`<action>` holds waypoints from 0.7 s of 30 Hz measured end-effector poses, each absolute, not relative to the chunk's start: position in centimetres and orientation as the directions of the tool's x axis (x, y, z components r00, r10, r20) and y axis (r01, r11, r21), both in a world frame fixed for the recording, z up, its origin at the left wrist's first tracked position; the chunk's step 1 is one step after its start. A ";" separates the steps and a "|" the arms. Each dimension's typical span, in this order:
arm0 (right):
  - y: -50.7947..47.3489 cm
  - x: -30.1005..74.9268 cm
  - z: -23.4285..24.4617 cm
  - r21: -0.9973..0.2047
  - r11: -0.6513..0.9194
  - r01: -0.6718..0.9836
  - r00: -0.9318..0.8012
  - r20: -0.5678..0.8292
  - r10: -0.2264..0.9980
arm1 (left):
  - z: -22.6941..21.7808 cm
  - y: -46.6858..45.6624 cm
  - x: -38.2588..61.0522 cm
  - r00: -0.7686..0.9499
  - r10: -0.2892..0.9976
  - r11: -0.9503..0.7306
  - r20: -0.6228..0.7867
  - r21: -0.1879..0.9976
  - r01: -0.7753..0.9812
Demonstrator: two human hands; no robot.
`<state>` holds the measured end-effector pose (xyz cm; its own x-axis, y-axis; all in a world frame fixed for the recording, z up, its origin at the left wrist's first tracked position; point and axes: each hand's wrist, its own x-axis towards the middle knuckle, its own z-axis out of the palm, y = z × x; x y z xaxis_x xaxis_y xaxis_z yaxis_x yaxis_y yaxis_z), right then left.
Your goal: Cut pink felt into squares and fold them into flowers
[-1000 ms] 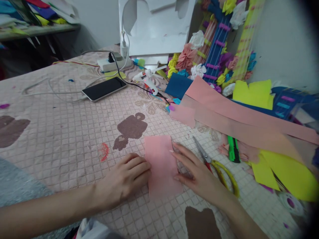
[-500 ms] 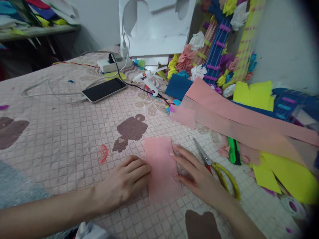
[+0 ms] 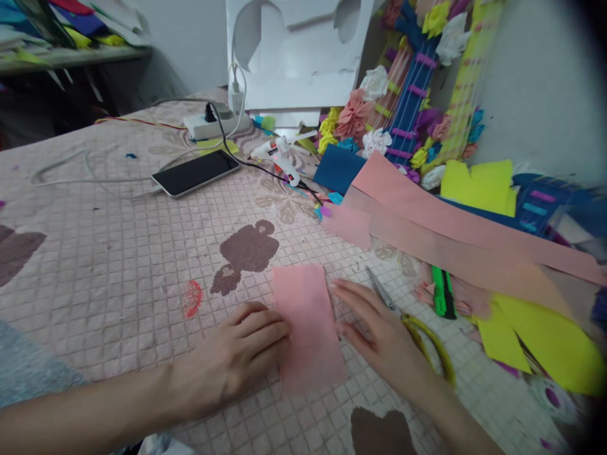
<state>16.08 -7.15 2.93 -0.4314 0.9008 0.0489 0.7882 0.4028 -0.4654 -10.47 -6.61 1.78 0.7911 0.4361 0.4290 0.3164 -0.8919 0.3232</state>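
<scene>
Left grip [image 3: 237, 354] and right grip [image 3: 379, 328] flat, touching pink sheet [image 3: 308, 322], scissors [image 3: 429, 341] beside

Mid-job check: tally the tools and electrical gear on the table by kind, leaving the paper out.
Scissors: 1
Green knife: 1
Glue gun: 1
Phone: 1
Power strip: 1
Total: 5

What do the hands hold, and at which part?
Nothing is gripped. The left hand rests on the left edge of the pink sheet, the right hand at its right edge.
</scene>
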 end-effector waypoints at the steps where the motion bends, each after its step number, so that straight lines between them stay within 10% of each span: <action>1: -6.6 16.0 3.0 -0.509 0.352 0.786 -0.371 0.068 0.926 | 1.8 -6.6 -10.5 0.791 0.438 -0.889 0.427 0.333 0.313; 8: -1.3 14.9 2.3 -0.695 0.159 0.701 -0.236 -0.016 0.972 | 1.9 -6.6 -10.3 0.791 0.456 -0.875 0.409 0.369 0.313; 21: 0.6 13.9 2.4 -0.644 0.111 0.757 -0.215 -0.085 0.973 | 2.1 -6.5 -10.4 0.790 0.468 -0.865 0.396 0.387 0.319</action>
